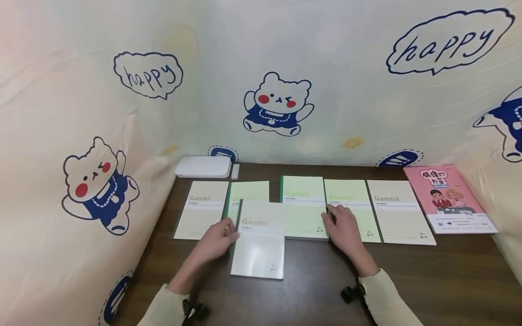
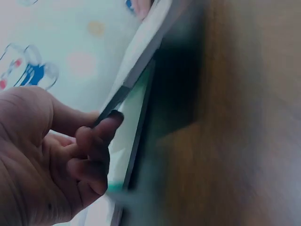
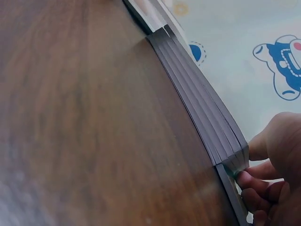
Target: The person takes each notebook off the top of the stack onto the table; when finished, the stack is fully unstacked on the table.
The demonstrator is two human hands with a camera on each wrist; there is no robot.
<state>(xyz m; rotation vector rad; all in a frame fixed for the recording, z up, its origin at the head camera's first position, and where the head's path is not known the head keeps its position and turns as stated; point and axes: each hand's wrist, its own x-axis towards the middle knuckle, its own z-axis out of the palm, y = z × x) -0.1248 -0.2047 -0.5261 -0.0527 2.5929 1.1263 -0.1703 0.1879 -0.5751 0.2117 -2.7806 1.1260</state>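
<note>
My left hand (image 1: 219,237) pinches the left spine edge of a pale Gambit notebook (image 1: 261,244) between thumb and fingers. The left wrist view shows this notebook tilted, raised over a light green notebook (image 1: 248,190). A cream notebook (image 1: 201,222) lies left of the green one. My right hand (image 1: 344,228) touches the right edge of a stack of notebooks (image 1: 303,213) topped by a green cover; several layers show in the right wrist view. Beside that hand lie another green notebook (image 1: 350,190) and a cream notebook (image 1: 401,217).
A pink book (image 1: 448,194) lies at the table's right end. At the back left sit a white flat box (image 1: 203,166) and a small white block (image 1: 235,171). A printed curtain (image 1: 346,104) closes off the back and sides of the dark wooden table (image 1: 314,290).
</note>
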